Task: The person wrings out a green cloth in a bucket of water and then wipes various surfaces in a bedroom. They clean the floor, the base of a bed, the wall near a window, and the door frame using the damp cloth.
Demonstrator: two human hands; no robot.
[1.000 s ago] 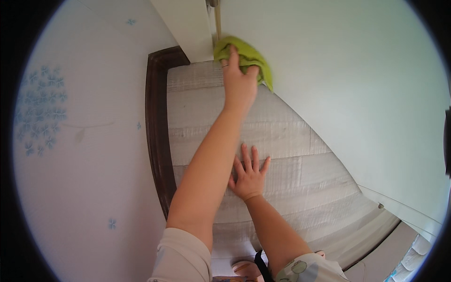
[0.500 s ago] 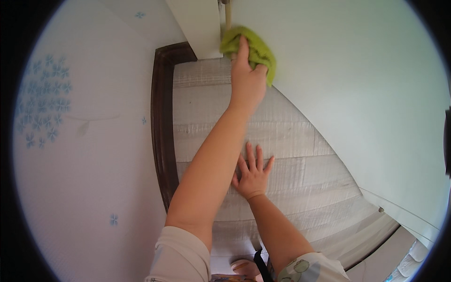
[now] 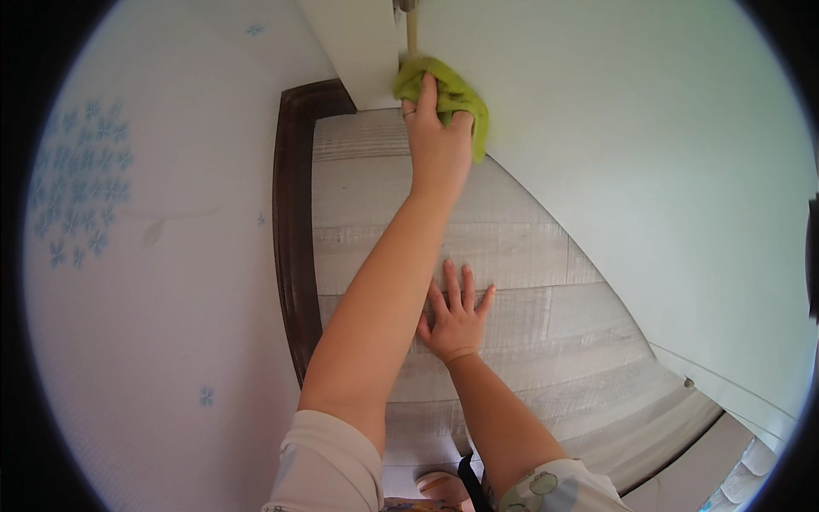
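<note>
My left hand [image 3: 439,141] reaches far forward and is closed on a lime-green cloth [image 3: 465,98]. The cloth lies bunched against the lower far corner of a white door-like panel [image 3: 631,162], beside a white post [image 3: 363,51]. Some of my left fingers press into its folds, and a ring shows on one of them. Nearer to me, my right hand [image 3: 456,320] is spread palm down with nothing in it, over the grey wood-plank floor [image 3: 512,247]. It looks as if it rests on the planks.
Dark brown baseboard [image 3: 294,213] runs along the left wall [image 3: 171,324], which bears pale blue flower patterns. A metal fitting [image 3: 408,5] sits between post and panel. A small round knob-like piece [image 3: 689,382] is at the lower right. A slipper [image 3: 442,486] shows below.
My left hand and the cloth have shifted slightly left and a little toward me along the panel's corner. My right hand stays in nearly the same place.
</note>
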